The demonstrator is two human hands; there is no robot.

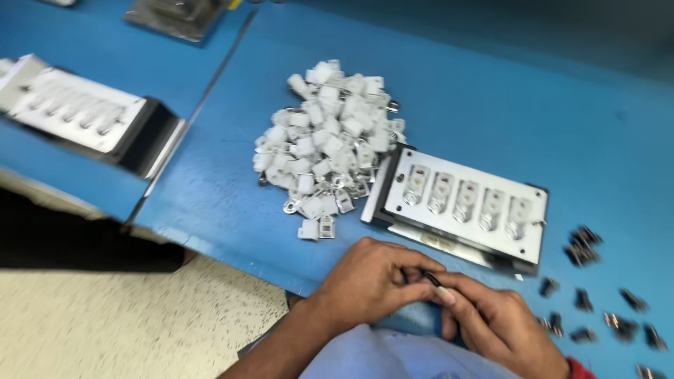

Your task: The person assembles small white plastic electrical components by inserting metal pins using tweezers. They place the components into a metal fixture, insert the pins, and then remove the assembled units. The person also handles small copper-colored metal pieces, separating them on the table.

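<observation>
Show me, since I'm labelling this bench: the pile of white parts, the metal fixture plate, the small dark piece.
pile of white parts (328,137), head view, pile's middle
metal fixture plate (533,203), head view, bare right edge
small dark piece (432,278), head view, between fingertips

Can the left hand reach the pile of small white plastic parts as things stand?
Probably yes: the left hand lies near the pile of small white plastic parts, with bare blue table between, though its fingers pinch a small dark piece.

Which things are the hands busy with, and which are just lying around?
In use:
left hand and right hand, together pinching a small dark part
jig with five filled slots, right in front of the hands
white pile
dark bits

Lying about:
second jig on the left bench
grey tray at the top edge
</observation>
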